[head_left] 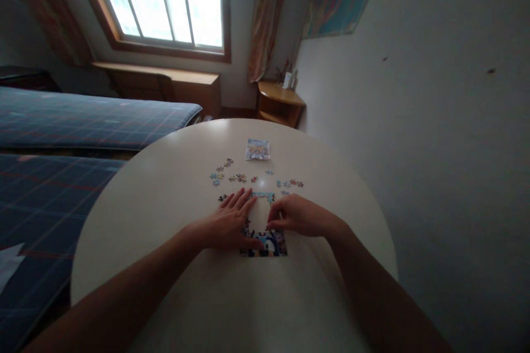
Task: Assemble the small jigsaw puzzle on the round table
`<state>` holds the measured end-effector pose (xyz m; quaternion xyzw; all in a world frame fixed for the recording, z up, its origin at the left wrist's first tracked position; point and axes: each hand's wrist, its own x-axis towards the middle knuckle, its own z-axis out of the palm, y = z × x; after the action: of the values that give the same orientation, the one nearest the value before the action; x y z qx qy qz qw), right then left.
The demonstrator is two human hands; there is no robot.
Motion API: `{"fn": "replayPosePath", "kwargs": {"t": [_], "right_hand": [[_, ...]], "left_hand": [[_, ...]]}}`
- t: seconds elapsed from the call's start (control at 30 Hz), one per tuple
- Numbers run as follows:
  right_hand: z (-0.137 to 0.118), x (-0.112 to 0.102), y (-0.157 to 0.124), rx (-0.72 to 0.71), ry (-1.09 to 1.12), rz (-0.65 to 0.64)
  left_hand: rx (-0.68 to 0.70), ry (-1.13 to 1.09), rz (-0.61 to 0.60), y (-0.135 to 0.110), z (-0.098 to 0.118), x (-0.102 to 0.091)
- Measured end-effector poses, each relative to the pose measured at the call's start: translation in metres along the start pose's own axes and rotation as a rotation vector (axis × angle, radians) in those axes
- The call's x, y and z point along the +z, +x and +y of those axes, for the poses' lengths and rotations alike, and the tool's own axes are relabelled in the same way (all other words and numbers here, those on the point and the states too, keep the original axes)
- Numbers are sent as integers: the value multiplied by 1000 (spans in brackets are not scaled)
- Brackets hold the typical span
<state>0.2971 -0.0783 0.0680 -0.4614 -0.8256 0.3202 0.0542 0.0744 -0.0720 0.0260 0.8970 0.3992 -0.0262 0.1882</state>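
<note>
A partly joined jigsaw puzzle [271, 245] lies on the round white table [165, 187], its bottom rows filled and a bare gap inside its frame. My left hand [232, 223] rests flat over the puzzle's left side, fingers spread and thumb on the lower rows. At the right edge of the gap, my right hand [298, 215] has thumb and forefinger pinched together, low over the puzzle. A small dark bit shows at those fingertips, probably a puzzle piece, but too small to make out. Loose puzzle pieces [240, 178] are scattered beyond my hands.
A small picture card [257, 149] lies farther back on the table. More loose pieces [290, 183] are at the right. Beds with plaid mattresses [83, 118] stand to the left, a wall [434, 149] to the right. A corner shelf [281, 96] is behind the table.
</note>
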Motion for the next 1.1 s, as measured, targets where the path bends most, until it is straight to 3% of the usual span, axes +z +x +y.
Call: {"fn": "replayPosePath", "kwargs": {"t": [0.9, 1.1], "right_hand": [[-6, 2, 2, 79, -49, 1], [-6, 3, 3, 80, -17, -11]], "left_hand": [[-1, 17, 4, -1, -1, 1], [43, -44, 50, -1, -3, -4]]}}
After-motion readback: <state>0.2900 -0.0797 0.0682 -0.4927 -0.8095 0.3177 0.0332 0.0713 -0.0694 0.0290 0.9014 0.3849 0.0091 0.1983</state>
